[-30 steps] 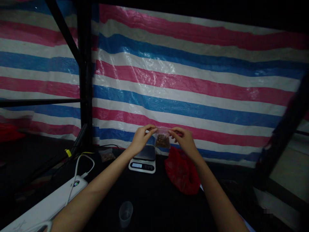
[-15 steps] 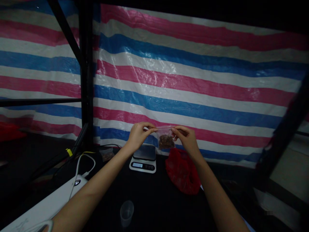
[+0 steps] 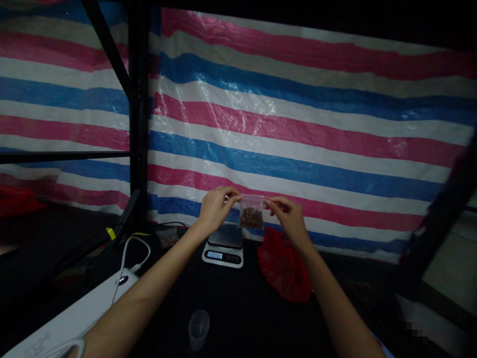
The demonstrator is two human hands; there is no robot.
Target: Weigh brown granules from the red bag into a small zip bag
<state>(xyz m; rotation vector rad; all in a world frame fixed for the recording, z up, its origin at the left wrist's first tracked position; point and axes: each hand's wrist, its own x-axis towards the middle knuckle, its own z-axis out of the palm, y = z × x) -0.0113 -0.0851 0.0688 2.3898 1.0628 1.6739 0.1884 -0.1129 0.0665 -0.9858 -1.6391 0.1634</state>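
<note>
A small clear zip bag (image 3: 251, 217) with brown pieces in its lower part hangs upright between my two hands. My left hand (image 3: 218, 206) pinches its top left corner between thumb and fingers. At the top right corner, my right hand (image 3: 286, 213) pinches the bag the same way. Just below and left of the bag is a white digital kitchen scale (image 3: 223, 256) with a lit display and a dark weighing plate. A crumpled red plastic bag (image 3: 281, 268) lies under my right wrist.
A clear plastic cup (image 3: 198, 328) stands near the front of the black table. On the left are a white box-shaped device (image 3: 74, 318) with a white cable and another small clear bag (image 3: 168, 238). A striped tarp (image 3: 298, 129) and dark metal posts (image 3: 138, 114) bound the back.
The zip bag has shifted slightly left relative to my right hand and hangs flatter, its top edge stretched between both hands. The whole view has moved a little.
</note>
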